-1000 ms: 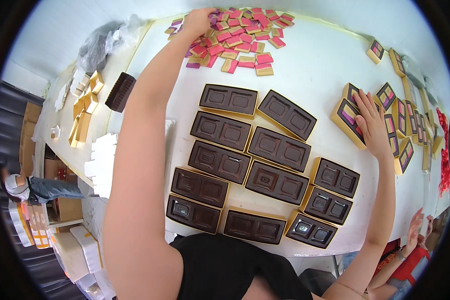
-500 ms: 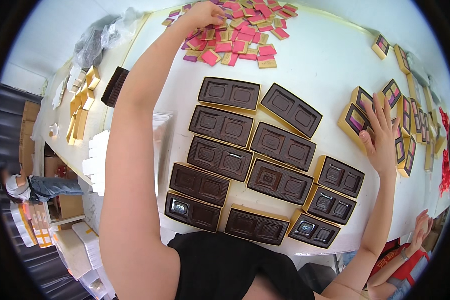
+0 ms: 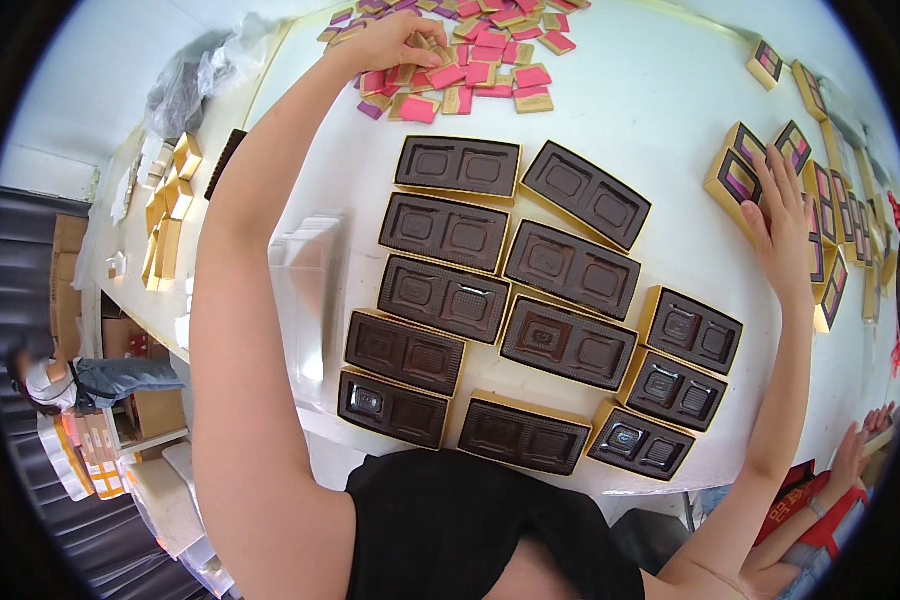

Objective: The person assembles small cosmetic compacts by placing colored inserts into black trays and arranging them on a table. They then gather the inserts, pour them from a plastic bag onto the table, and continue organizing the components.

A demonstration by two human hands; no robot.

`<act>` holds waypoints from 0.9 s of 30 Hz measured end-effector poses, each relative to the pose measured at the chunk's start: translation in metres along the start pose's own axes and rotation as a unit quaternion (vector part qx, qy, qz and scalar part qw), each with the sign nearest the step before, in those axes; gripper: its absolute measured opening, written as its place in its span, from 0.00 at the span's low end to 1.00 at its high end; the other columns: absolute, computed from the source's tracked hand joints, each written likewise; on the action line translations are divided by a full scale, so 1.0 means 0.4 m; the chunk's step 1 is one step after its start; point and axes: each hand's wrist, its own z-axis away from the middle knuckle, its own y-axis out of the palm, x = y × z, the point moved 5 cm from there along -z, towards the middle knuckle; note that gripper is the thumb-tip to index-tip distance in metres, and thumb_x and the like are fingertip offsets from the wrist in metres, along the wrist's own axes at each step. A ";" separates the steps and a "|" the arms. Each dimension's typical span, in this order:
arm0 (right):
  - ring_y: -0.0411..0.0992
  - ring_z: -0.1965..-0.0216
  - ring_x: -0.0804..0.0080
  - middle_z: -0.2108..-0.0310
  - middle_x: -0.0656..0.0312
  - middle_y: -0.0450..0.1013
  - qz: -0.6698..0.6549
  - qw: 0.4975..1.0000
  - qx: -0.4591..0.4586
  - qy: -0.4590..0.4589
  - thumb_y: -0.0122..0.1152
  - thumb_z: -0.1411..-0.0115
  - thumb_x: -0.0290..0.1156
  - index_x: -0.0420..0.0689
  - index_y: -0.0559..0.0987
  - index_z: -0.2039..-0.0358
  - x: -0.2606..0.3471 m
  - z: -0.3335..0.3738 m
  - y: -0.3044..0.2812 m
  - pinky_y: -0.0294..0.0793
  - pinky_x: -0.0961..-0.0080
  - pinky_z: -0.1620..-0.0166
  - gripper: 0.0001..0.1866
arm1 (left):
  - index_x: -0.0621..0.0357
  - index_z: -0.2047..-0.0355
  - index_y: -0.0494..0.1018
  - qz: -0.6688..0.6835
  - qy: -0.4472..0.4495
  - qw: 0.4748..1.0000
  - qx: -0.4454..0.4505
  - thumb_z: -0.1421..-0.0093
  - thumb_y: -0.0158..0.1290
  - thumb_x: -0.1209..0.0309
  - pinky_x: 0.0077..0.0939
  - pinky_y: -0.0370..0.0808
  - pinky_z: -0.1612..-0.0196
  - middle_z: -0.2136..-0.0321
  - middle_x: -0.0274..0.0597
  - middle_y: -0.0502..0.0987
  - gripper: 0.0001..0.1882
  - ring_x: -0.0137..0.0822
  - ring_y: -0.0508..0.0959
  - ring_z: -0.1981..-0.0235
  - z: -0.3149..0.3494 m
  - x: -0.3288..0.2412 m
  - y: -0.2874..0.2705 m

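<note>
My left hand [image 3: 395,45] reaches to the heap of small flat wrapped squares [image 3: 490,55], gold with pink or purple bands, at the far side of the table. Its fingers and thumb are curled together among them; what they pinch is partly hidden. At the right, my right hand [image 3: 785,215] rests with fingers stretched and slightly spread against a group of gold boxes [image 3: 735,180] holding pink and purple squares. Between my arms stand several gold boxes with dark brown two-well trays [image 3: 445,230], their wells without squares.
Clear plastic covers [image 3: 310,280] lie beside my left upper arm. Gold box sleeves [image 3: 170,220] and crumpled plastic bags [image 3: 200,80] are at the left. Another person's hands [image 3: 845,465] show at the lower right; a person [image 3: 50,380] is far left.
My view has shifted a little. My left hand has moved slightly left and nearer over the heap. My right hand and the filled boxes under it appear farther right.
</note>
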 end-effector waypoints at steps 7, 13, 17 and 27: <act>0.47 0.30 0.58 0.33 0.62 0.55 -0.146 0.984 0.053 -0.084 0.53 0.37 0.43 0.55 0.65 0.37 0.128 0.095 -0.152 0.41 0.47 0.32 0.28 | 0.50 0.59 0.70 0.035 -0.105 0.993 -0.031 0.39 0.57 0.58 0.28 0.70 0.61 0.68 0.33 0.76 0.15 0.28 0.74 0.65 0.044 0.056 0.028; 0.47 0.30 0.54 0.33 0.56 0.53 -0.217 0.944 0.234 -0.081 0.46 0.34 0.44 0.52 0.65 0.37 0.248 0.176 -0.169 0.37 0.47 0.32 0.26 | 0.56 0.59 0.69 0.103 -0.063 0.979 -0.166 0.40 0.58 0.59 0.23 0.71 0.66 0.68 0.36 0.77 0.16 0.27 0.74 0.70 0.024 0.146 0.048; 0.46 0.30 0.54 0.32 0.57 0.53 -0.270 0.937 0.218 -0.050 0.49 0.34 0.38 0.50 0.65 0.37 0.236 0.139 -0.101 0.36 0.46 0.32 0.25 | 0.58 0.55 0.73 0.080 -0.131 0.961 -0.230 0.39 0.57 0.63 0.18 0.70 0.68 0.69 0.31 0.78 0.15 0.22 0.72 0.72 0.046 0.104 0.030; 0.74 0.58 0.76 0.57 0.56 0.75 -0.701 0.712 0.018 0.048 0.60 0.41 0.24 0.39 0.74 0.47 0.305 -0.068 -0.156 0.75 0.78 0.53 0.20 | 0.64 0.57 0.73 0.411 0.124 0.903 -0.009 0.41 0.59 0.73 0.13 0.69 0.77 0.73 0.35 0.77 0.13 0.19 0.73 0.79 0.066 -0.595 0.015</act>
